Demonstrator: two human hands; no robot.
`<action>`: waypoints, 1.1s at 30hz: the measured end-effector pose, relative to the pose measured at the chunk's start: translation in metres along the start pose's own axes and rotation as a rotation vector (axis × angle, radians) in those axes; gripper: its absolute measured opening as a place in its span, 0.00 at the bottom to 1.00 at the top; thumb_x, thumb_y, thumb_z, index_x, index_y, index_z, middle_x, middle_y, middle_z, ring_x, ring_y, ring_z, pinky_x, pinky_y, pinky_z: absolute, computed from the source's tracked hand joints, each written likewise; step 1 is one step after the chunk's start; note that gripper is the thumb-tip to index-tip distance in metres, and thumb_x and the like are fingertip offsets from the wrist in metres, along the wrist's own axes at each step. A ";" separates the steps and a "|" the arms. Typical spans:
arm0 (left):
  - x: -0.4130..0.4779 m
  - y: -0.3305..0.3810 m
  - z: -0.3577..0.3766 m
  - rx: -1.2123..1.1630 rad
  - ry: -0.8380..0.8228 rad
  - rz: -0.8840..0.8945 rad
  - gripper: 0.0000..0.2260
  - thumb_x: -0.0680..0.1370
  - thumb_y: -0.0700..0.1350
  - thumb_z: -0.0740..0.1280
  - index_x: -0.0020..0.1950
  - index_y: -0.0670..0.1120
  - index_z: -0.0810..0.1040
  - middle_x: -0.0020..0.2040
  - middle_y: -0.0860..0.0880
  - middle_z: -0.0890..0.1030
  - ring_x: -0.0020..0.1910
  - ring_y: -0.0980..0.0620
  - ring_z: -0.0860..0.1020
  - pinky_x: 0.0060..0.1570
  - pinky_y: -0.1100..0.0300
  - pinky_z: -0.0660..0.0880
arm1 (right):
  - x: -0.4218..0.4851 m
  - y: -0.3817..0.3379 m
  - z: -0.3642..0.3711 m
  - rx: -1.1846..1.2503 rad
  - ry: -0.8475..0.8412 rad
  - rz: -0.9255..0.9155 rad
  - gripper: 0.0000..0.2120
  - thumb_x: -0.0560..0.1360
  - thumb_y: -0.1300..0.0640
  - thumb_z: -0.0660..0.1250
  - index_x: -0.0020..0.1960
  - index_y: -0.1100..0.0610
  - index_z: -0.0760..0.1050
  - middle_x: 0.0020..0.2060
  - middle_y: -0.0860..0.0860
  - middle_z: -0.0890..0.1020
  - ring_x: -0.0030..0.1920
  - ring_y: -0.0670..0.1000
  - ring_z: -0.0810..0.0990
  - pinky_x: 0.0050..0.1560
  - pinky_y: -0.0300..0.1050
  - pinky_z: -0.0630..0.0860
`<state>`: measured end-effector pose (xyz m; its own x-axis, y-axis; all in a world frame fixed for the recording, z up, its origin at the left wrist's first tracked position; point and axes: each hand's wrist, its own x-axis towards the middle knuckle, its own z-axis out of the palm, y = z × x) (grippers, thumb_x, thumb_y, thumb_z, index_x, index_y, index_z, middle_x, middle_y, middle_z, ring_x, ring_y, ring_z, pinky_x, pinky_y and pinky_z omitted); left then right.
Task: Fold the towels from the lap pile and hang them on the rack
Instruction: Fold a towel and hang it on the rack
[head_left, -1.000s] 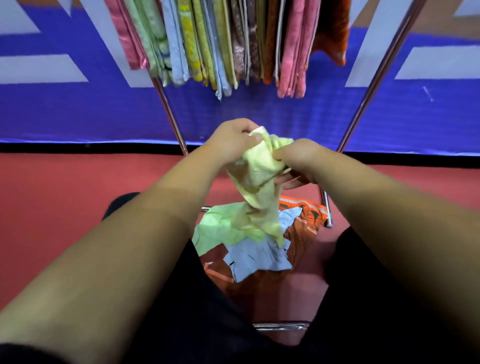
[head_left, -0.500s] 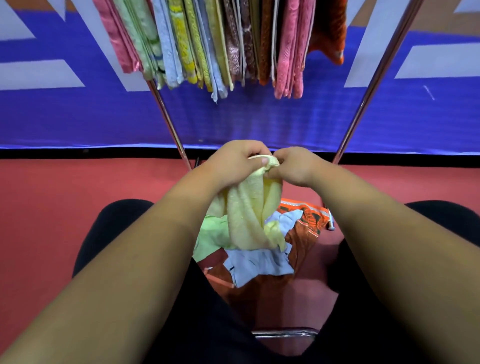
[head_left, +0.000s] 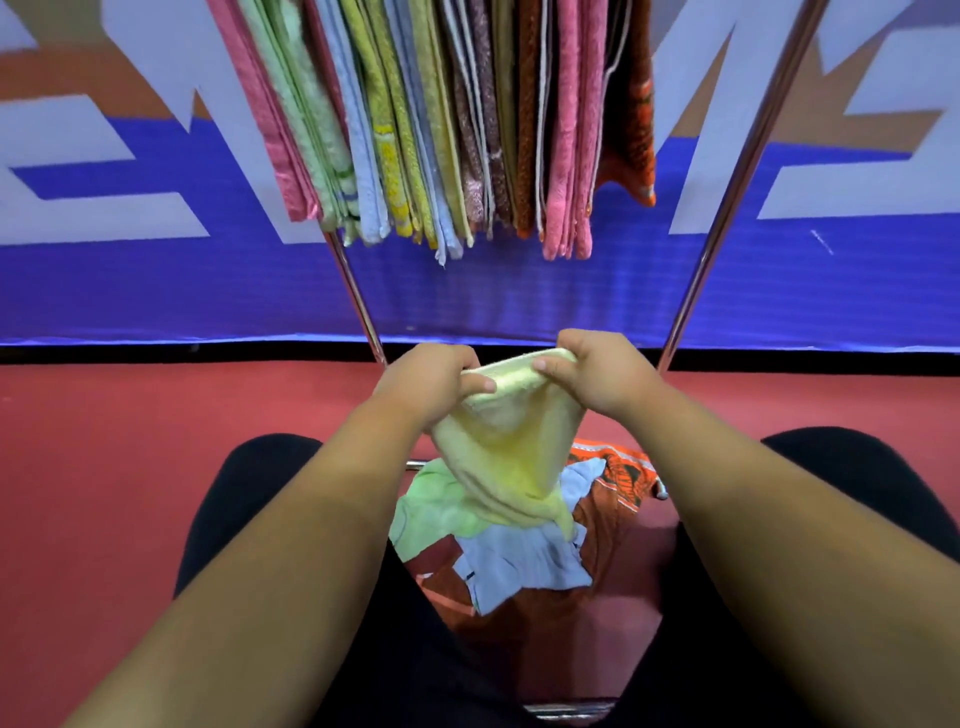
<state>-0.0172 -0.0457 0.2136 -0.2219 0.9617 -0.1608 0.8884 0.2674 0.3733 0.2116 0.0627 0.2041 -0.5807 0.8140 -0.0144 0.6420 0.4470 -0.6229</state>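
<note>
Folding yellow towel (head_left: 511, 457) over my lap.
Left hand (head_left: 431, 382) and right hand (head_left: 605, 376) pinch its top edge at 12 o'clock; keep corners level, then drape onto rack (head_left: 727, 197).

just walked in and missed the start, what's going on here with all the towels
A seated person is sorting towels. Both hands, left hand and right hand, pinch the top edge of a pale yellow towel, which hangs down over a loose pile of towels between the knees. Many folded towels already hang on the rack ahead.
</note>
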 end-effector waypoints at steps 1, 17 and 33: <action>-0.007 0.001 -0.004 0.015 -0.022 0.030 0.16 0.77 0.67 0.70 0.44 0.56 0.77 0.41 0.54 0.80 0.47 0.48 0.79 0.45 0.52 0.74 | -0.005 -0.002 -0.004 0.028 0.042 0.009 0.25 0.79 0.39 0.71 0.39 0.56 0.65 0.32 0.50 0.72 0.38 0.55 0.72 0.38 0.52 0.68; -0.089 0.056 -0.207 -0.175 0.565 0.071 0.09 0.83 0.49 0.69 0.45 0.46 0.80 0.38 0.49 0.80 0.41 0.45 0.80 0.39 0.54 0.73 | -0.038 -0.142 -0.227 0.258 0.707 -0.052 0.06 0.80 0.54 0.69 0.55 0.51 0.82 0.49 0.51 0.84 0.51 0.51 0.79 0.48 0.40 0.67; -0.138 0.126 -0.402 -0.854 1.022 0.115 0.12 0.76 0.57 0.75 0.43 0.49 0.86 0.45 0.47 0.88 0.42 0.49 0.84 0.49 0.48 0.84 | -0.052 -0.247 -0.388 0.516 0.914 -0.070 0.20 0.78 0.42 0.70 0.37 0.56 0.74 0.33 0.53 0.72 0.39 0.54 0.74 0.42 0.49 0.74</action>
<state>-0.0362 -0.1210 0.6502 -0.6959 0.4934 0.5218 0.4776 -0.2248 0.8494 0.2773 0.0538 0.6621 0.1287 0.8588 0.4959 0.2054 0.4662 -0.8605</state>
